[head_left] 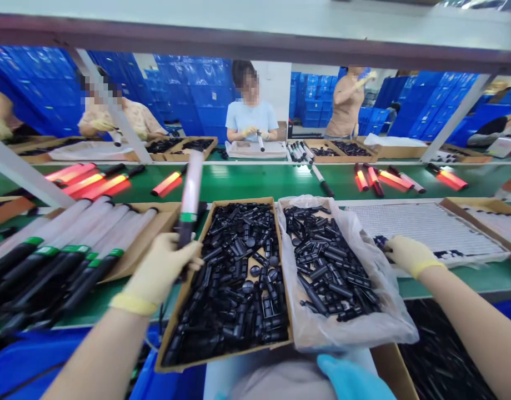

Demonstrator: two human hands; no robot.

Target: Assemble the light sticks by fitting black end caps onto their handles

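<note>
My left hand [159, 269], in a pale yellow glove, grips the black handle of a light wand [189, 197] held upright; its white tube glows faintly pink above a green ring. My right hand [407, 254], also gloved, reaches over the right edge of a plastic-lined box of small black parts [326, 266] and rests at a white tray of small pieces [430, 228], fingers curled on something small and dark that I cannot make out. Between my hands sits a cardboard box of black caps and tubes [239, 283].
A stack of unlit wands [68, 244] lies in a box at my left. Lit red wands [93, 180] ride the green conveyor [259, 180] beyond. Several people work across the belt. A blue crate [26, 361] and a blue-gloved object [351, 380] sit near my lap.
</note>
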